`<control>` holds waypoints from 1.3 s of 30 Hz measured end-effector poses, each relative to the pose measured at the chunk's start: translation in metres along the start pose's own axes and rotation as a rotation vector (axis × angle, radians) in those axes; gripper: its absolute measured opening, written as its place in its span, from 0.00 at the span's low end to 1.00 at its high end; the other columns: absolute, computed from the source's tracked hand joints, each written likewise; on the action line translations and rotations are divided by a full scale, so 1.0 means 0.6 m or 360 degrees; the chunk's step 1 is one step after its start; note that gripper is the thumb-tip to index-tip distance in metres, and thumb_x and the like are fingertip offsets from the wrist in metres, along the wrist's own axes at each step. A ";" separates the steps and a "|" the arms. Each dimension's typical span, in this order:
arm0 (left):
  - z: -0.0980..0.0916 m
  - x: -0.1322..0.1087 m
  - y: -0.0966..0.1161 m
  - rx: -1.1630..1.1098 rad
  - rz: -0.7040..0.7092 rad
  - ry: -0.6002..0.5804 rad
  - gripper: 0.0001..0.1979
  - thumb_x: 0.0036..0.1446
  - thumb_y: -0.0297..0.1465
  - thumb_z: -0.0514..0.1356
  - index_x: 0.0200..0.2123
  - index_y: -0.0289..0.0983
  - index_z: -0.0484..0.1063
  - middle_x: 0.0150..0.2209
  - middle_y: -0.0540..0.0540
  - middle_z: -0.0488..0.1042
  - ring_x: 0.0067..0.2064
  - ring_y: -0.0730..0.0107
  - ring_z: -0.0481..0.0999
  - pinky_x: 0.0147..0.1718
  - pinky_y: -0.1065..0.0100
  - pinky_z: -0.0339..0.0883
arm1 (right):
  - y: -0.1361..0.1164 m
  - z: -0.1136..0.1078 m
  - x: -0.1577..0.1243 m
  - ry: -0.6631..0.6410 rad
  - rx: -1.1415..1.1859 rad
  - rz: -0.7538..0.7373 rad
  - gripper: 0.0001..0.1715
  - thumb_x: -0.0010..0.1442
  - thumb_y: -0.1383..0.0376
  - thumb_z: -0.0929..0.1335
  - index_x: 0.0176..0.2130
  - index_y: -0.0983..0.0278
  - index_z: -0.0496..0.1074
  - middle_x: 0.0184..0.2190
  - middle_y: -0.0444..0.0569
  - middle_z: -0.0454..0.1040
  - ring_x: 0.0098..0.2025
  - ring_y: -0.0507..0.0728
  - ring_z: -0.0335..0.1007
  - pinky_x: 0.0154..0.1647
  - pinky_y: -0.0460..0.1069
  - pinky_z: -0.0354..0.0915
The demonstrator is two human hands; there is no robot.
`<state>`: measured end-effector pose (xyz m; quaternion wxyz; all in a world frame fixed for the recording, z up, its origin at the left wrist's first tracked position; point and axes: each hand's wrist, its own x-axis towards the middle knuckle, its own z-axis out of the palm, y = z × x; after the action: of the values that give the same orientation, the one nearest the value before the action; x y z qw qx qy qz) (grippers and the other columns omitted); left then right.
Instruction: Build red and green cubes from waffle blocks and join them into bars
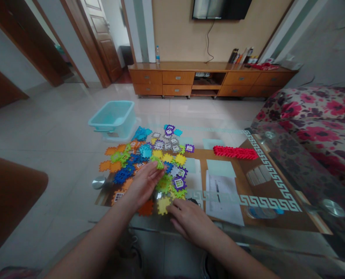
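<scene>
A lime-green tile, a flat plastic square with toothed, jigsaw-like edges, is sitting at the fingertips of the left hand, whose fingers are closing narrowly round it just above the middle of the heap. The right hand is lying low near the table's near edge, loosely curled and holding nothing, its fingertips touching a yellow tile of the same notched shape; an orange tile is lying just beside that one, under the left wrist. Around both hands a loose pile of tiles is spreading in orange, blue, green, purple, yellow and grey, some solid and some pierced with small window grids, many overlapping. The pile is taking up the left part of a glass table, smooth and see-through, with a pale key-pattern border running along its edges. To the right, well apart from the heap, a red row of joined tiles is lying in a straight ridged bar, and white papers are lying between it and the right hand. Beyond the table's far left corner a pale blue plastic tub is standing on the glossy tiled floor. A flowered sofa is crowding the right side, while a long wooden cabinet is lining the far wall.
</scene>
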<state>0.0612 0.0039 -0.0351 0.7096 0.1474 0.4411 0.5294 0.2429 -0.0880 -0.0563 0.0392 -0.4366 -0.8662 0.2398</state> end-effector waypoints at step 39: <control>0.000 -0.008 0.000 0.0117 -0.0038 -0.0152 0.10 0.50 0.29 0.71 0.34 0.34 0.75 0.38 0.41 0.81 0.41 0.62 0.82 0.43 0.67 0.75 | 0.043 -0.026 0.007 0.0716 0.0388 0.0473 0.05 0.57 0.70 0.65 0.35 0.63 0.69 0.35 0.50 0.72 0.37 0.58 0.70 0.39 0.51 0.65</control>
<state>0.0608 -0.0006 -0.0328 0.7301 0.1931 0.4276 0.4967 0.2633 -0.0657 -0.0545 0.2467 -0.5930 -0.7271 0.2423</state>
